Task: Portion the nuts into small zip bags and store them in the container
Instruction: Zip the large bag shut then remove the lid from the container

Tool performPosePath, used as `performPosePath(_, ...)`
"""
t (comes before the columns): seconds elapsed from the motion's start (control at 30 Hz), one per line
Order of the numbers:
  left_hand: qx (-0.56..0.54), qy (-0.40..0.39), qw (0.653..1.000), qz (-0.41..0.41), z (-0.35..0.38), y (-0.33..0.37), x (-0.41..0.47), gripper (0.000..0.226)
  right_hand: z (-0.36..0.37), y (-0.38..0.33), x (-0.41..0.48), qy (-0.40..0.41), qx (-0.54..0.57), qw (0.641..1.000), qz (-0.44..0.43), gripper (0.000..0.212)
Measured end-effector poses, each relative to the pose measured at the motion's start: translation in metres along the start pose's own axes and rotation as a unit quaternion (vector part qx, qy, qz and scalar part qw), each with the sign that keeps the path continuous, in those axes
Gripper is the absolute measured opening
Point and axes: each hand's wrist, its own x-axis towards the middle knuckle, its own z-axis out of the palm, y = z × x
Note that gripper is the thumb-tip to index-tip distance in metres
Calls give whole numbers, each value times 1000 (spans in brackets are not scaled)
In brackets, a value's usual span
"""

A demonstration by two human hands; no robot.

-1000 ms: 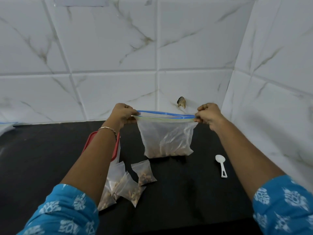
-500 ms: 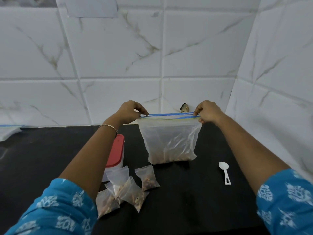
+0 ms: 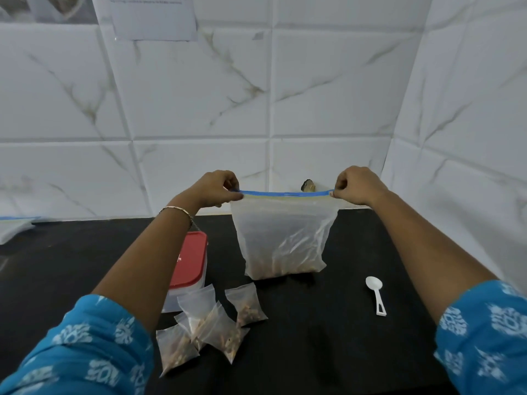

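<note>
A: Vantage?
B: Head-worn, wide-angle. Looks forward and down across the black tabletop (image 3: 313, 352) toward its far edge and the tiled back wall (image 3: 328, 89).
A: How near?
B: Close. Left sleeve (image 3: 85, 346) and right sleeve (image 3: 484, 332) fill the bottom corners; left hand (image 3: 216, 186) and right hand (image 3: 358, 185) pinch the big zip bag (image 3: 282, 238) mid-frame. Side wall (image 3: 470, 95) closes off the tabletop's right edge; tile lines splay toward the frame's rim.

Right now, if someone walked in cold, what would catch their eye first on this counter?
The large clear zip bag with a blue seal, nuts pooled at its bottom, is stretched between the left hand and right hand at centre back. Nearer, left of centre, small clear filled zip bags lie heaped beside a red-lidded plastic container; a white plastic spoon lies to the right.
</note>
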Motion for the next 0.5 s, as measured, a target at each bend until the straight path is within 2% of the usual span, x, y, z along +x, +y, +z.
performPosePath(0.07, 23, 19, 999, 23, 1, -4, 0, 15, 0, 5, 1, 17, 73, 997, -1, 16)
performPosePath(0.17, 48, 83, 995, 24, 2, -8, -1, 16, 6, 6, -1, 79, 97, 992, -3, 19)
performPosePath(0.23, -12, 134, 991, 7, 3, -7, 0, 18, 11, 7, 0, 118, 103, 988, 3, 22)
performPosePath(0.3, -74, 163, 984, -13, 6, -7, 1, 18, 14, 8, 1, 111, 130, 985, 10, 23)
performPosePath(0.43, -290, 162, 941, -57, 20, -12, -1, 19, 20, 11, 4, 86, 189, 978, 8, 16)
performPosePath(0.5, -336, 157, 926, -74, 27, -17, -4, 25, 25, 17, 3, 59, 253, 966, 15, 11)
